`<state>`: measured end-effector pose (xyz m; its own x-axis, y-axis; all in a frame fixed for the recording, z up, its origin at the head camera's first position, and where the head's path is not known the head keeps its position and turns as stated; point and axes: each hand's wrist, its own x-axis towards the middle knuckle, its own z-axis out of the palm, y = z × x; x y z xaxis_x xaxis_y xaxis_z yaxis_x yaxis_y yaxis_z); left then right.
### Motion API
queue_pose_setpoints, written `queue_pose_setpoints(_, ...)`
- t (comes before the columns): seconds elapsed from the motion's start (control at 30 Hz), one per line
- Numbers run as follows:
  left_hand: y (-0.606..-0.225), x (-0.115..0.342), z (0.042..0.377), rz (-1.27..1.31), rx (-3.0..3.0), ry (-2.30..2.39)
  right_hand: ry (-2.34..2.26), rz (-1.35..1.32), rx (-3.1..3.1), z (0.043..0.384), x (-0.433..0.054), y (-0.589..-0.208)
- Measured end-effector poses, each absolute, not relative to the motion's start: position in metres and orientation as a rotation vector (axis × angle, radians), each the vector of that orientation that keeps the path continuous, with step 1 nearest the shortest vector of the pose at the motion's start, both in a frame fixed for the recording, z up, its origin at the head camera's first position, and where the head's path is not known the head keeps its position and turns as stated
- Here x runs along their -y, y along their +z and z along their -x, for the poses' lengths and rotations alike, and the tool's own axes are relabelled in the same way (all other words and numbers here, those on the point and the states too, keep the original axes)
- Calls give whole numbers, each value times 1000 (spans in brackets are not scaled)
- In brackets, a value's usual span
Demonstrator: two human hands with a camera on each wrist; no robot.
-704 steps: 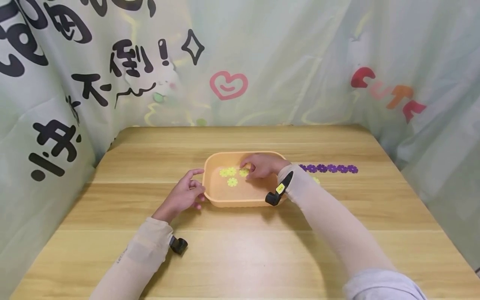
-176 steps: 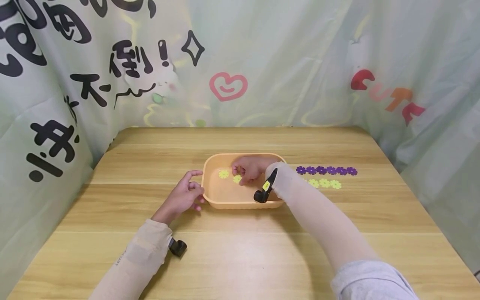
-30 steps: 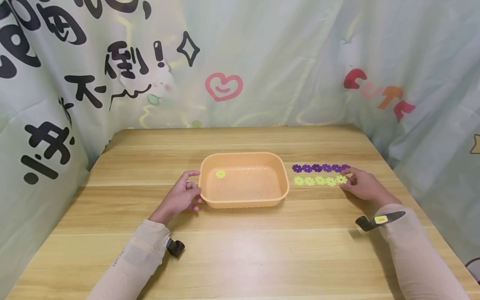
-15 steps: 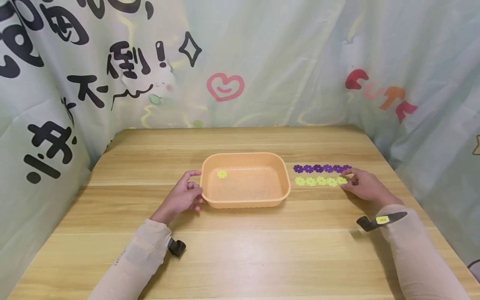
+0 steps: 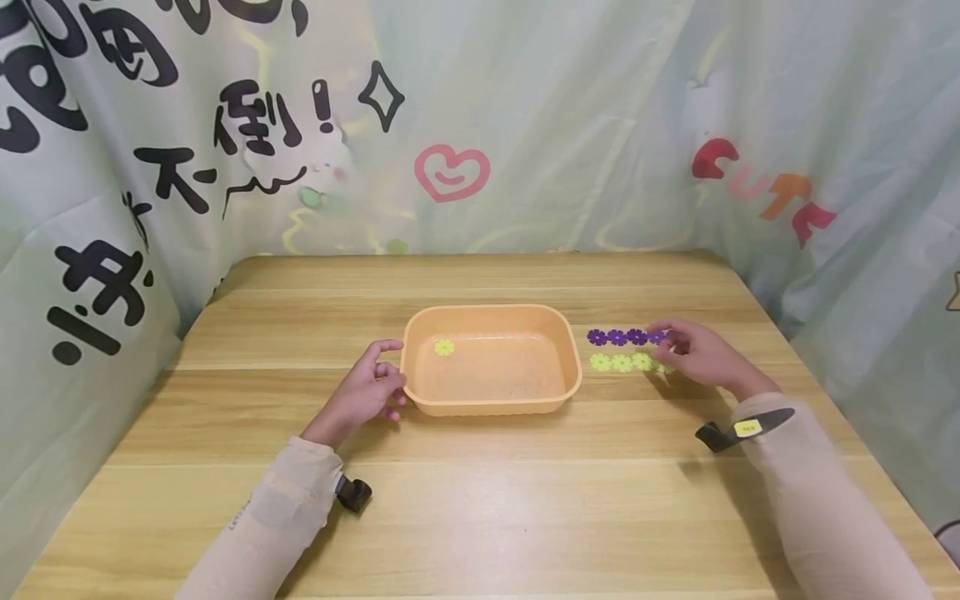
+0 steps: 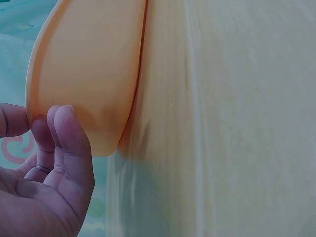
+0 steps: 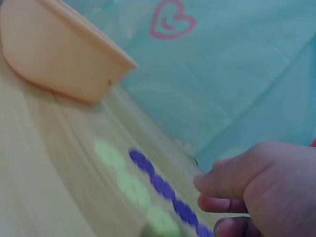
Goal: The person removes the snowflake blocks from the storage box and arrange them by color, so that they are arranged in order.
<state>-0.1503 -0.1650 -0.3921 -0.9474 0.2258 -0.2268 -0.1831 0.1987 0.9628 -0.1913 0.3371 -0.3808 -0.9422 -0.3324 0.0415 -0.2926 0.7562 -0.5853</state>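
An orange plastic tray [image 5: 491,408] stands on the table, with one yellow flower-shaped piece [image 5: 444,347] inside near its left end. My left hand [image 5: 363,392] touches the tray's left end, index finger and thumb spread along the rim and the other fingers loosely bent. To the right of the tray lie a row of purple flower pieces [image 5: 617,337] and, nearer me, a row of yellow flower pieces [image 5: 622,362]. My right hand [image 5: 701,357] hovers over the right ends of both rows, hiding them, fingers loosely bent with nothing visible between them.
The wooden table [image 5: 480,500] extends around the tray. A printed curtain [image 5: 555,125] hangs behind it and along both sides. Each forearm wears a beige sleeve and a black wrist camera [image 5: 354,493].
In the last half second, my right hand has lifted off the last yellow piece in the row and moved left. Earlier, yellow pieces went from tray to row. My left hand stays put.
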Motion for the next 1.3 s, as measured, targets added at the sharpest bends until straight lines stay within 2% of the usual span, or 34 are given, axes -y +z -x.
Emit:
queue_pose_setpoints(0.63,-393,165,152,-57,-2157,1820,-1248,1009,-2628,216,-231,-358)
queue_pose_setpoints(1.0,-394,165,151,-53,-2174,1806,-1310,1041,-2529,224,-172,-360)
queue_pose_setpoints(1.3,-393,164,151,-38,-2175,1806,-1009,1106,-2478,244,-128,-361)
